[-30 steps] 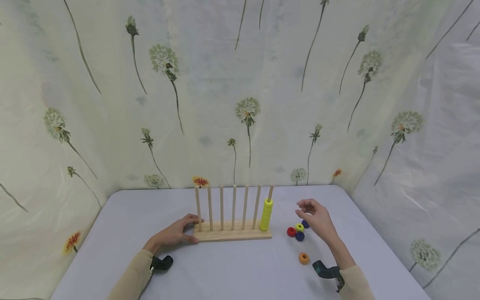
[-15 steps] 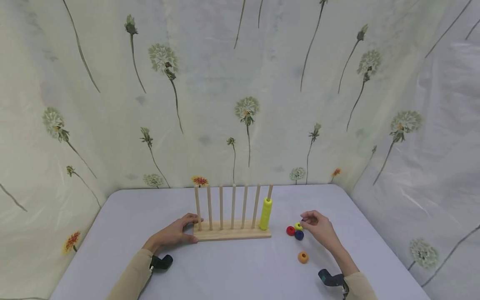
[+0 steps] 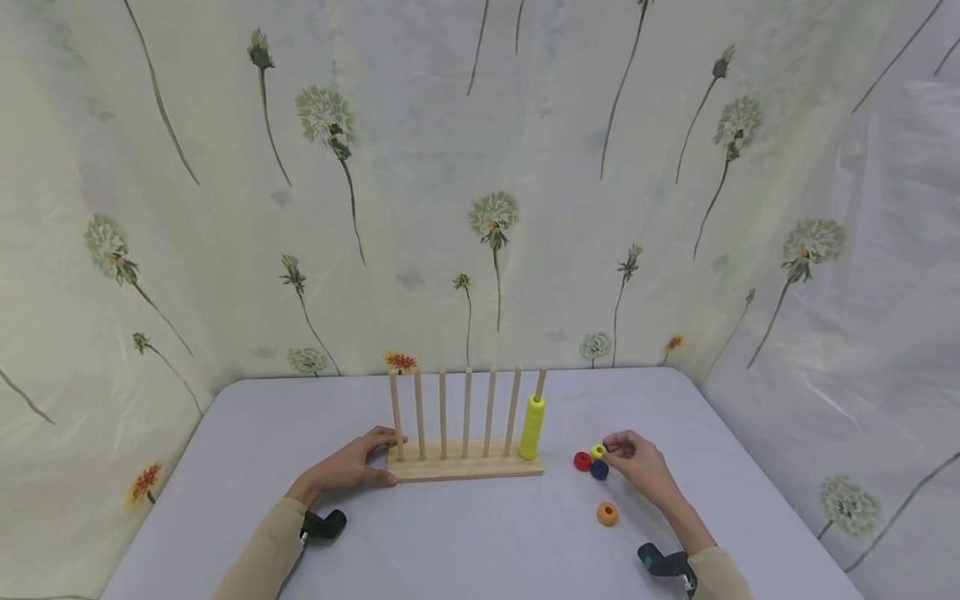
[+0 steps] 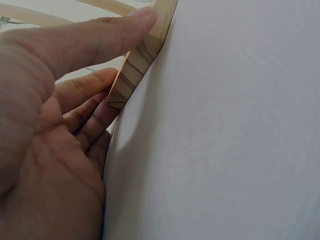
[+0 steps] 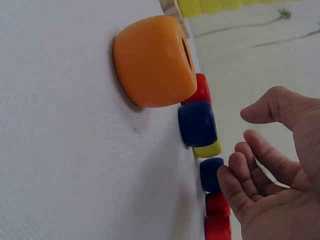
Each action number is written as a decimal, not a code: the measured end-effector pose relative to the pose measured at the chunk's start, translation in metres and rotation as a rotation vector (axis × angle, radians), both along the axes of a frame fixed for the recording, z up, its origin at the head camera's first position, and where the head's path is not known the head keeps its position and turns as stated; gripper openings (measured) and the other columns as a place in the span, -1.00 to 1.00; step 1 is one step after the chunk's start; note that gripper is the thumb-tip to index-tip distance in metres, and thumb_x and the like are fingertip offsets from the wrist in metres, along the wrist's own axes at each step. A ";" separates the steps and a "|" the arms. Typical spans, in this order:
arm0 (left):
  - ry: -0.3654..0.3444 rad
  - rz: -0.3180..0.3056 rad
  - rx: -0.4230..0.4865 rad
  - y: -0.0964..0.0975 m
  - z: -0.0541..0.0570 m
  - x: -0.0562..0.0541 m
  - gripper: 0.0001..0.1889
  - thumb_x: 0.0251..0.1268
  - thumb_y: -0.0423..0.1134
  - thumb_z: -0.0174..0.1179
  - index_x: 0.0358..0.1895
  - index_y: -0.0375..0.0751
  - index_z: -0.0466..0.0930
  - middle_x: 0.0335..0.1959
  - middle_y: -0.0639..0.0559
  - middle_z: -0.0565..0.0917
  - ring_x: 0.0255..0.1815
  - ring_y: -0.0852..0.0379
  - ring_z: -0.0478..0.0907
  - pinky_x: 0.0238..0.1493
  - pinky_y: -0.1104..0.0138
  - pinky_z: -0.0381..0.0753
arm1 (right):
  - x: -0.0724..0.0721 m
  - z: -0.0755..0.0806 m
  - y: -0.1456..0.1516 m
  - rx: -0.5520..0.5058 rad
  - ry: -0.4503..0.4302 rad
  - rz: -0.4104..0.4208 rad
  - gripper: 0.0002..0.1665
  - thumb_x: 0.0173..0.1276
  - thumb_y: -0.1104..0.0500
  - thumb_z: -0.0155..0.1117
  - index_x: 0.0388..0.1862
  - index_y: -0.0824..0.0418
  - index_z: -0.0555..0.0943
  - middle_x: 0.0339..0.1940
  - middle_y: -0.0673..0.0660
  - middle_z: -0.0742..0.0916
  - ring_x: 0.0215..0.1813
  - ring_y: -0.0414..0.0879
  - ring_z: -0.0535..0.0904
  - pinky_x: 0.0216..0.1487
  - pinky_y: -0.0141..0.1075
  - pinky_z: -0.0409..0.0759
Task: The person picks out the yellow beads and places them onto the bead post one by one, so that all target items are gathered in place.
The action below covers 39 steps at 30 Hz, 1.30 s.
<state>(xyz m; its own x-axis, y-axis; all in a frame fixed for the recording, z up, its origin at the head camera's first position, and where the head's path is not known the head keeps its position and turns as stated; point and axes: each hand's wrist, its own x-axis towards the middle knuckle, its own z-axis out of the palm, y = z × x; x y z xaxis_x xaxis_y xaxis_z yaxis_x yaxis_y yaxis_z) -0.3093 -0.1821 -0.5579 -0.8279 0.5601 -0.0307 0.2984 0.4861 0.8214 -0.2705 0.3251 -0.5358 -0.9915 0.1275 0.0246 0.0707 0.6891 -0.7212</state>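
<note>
My left hand [image 3: 347,463] grips the left end of a wooden peg rack [image 3: 468,471], thumb in front and fingers behind; the left wrist view shows the thumb against its base [image 4: 135,72]. A stack of yellow beads [image 3: 532,429] fills most of the rack's rightmost peg. My right hand [image 3: 642,472] hovers low at a small group of beads: one red [image 3: 582,461], one yellow [image 3: 597,451], one blue [image 3: 599,470]. Another blue bead [image 5: 211,174], mostly hidden in the head view, lies by its fingertips. Thumb and index finger are apart in the right wrist view.
An orange bead [image 3: 607,514] lies apart, nearer the front. Further red beads [image 5: 218,227] appear beyond the fingers in the right wrist view. The white table [image 3: 465,550] ends at a flower-printed curtain [image 3: 420,208] behind.
My right hand has come down and slightly towards me, over the far blue bead, which it now mostly covers. My left hand keeps its grip on the rack, unmoved.
</note>
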 end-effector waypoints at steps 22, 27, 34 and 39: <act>0.021 -0.014 0.001 0.000 -0.001 0.000 -0.29 0.03 0.05 0.43 0.31 0.05 0.42 0.38 0.01 0.30 0.49 -0.17 0.10 0.42 -0.19 0.07 | -0.003 -0.007 0.001 -0.005 0.020 -0.006 -0.60 0.21 0.18 0.36 -0.02 0.33 0.54 -0.17 0.20 0.65 -0.15 -0.04 0.55 -0.29 -0.42 0.54; 0.025 -0.019 0.011 0.000 -0.001 -0.001 -0.28 0.03 0.06 0.43 0.32 0.04 0.42 0.37 0.02 0.31 0.49 -0.17 0.10 0.42 -0.19 0.07 | -0.006 -0.007 0.001 -0.012 0.022 -0.007 -0.60 0.21 0.21 0.36 -0.01 0.34 0.53 -0.16 0.21 0.65 -0.14 -0.03 0.55 -0.28 -0.44 0.54; -0.002 -0.019 0.021 0.000 0.000 0.001 -0.29 0.05 -0.02 0.43 0.32 0.01 0.41 0.36 0.01 0.31 0.48 -0.13 0.13 0.43 -0.16 0.07 | -0.012 -0.009 0.000 -0.005 0.014 -0.005 -0.60 0.21 0.23 0.35 0.02 0.33 0.53 -0.13 0.23 0.65 -0.11 -0.01 0.55 -0.24 -0.48 0.54; -0.009 -0.010 0.020 0.000 0.001 0.000 -0.30 0.05 -0.05 0.44 0.33 -0.01 0.41 0.37 0.01 0.31 0.47 -0.14 0.14 0.42 -0.19 0.07 | -0.015 -0.006 -0.003 0.006 0.021 -0.009 -0.61 0.19 0.23 0.36 -0.02 0.32 0.54 -0.14 0.22 0.66 -0.13 -0.01 0.55 -0.31 -0.50 0.50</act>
<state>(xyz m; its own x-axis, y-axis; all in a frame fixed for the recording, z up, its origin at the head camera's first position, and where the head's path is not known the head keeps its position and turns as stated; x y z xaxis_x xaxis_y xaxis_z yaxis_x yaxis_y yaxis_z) -0.3092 -0.1816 -0.5570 -0.8221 0.5687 -0.0263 0.2960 0.4664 0.8335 -0.2859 0.3217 -0.5422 -0.9896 0.1362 0.0464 0.0617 0.6928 -0.7185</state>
